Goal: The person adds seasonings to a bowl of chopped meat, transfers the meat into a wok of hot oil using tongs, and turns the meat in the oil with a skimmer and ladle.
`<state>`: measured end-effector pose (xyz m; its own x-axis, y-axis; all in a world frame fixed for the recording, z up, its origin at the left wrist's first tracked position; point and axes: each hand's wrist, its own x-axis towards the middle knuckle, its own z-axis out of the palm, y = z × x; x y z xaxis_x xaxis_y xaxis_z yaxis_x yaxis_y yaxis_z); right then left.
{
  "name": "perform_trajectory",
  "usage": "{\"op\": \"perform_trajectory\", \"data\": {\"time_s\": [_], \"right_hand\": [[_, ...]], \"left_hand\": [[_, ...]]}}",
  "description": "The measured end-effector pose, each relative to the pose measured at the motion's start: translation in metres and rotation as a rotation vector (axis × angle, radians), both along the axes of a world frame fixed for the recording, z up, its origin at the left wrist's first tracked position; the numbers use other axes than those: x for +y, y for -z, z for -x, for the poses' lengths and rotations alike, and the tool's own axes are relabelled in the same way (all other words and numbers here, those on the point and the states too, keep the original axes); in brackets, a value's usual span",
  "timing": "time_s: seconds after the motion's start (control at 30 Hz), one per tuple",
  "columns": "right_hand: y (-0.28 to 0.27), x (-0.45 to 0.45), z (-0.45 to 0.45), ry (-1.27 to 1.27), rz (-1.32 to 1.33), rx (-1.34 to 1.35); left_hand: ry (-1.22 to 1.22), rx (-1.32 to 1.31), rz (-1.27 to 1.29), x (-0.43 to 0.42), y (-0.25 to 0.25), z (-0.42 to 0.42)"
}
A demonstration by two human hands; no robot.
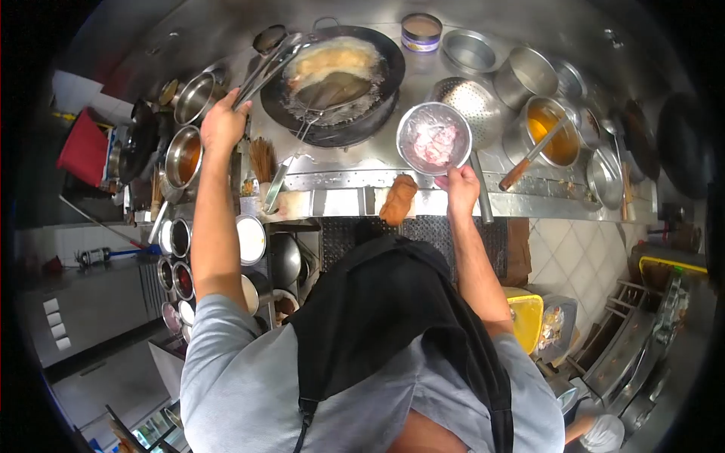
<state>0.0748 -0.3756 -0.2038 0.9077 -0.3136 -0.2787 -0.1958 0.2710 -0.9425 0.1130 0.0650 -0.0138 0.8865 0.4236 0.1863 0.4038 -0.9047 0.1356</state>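
Note:
Metal tongs (266,69) are in the grip of my left hand (225,123), at the left side of a large black wok (332,140). Pale golden food (332,59) sits in bubbling oil inside the wok, beside a strainer (332,92) whose handle points toward me. My right hand (462,189) pinches the near rim of a metal bowl (433,137), which contains pinkish, raw-looking pieces. An orange-brown cloth (398,200) lies on the counter's front edge, left of my right hand.
A perforated ladle (468,102) lies behind the bowl. Pots (526,78) and an orange-liquid pot (545,130) stand at right. More pots (183,156) are at left. A yellow bin (526,323) is below right. Part of another person (603,434) shows at lower right.

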Motion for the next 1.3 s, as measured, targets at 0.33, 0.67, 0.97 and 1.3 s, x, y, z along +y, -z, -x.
{"op": "perform_trajectory", "data": {"time_s": [0.33, 0.67, 0.97, 1.3], "right_hand": [[0.009, -0.007, 0.004, -0.105, 0.239, -0.156], [0.011, -0.019, 0.005, -0.064, 0.155, -0.073], [0.007, -0.005, -0.005, -0.063, 0.030, -0.067], [0.009, 0.008, -0.012, -0.098, 0.032, -0.081]], "left_hand": [[0.731, 0.300, -0.169, -0.158, -0.047, 0.056], [0.777, 0.319, -0.136, -0.156, -0.051, 0.043], [0.730, 0.325, -0.067, -0.144, -0.084, 0.044], [0.748, 0.370, -0.157, -0.137, -0.059, 0.031]]}}
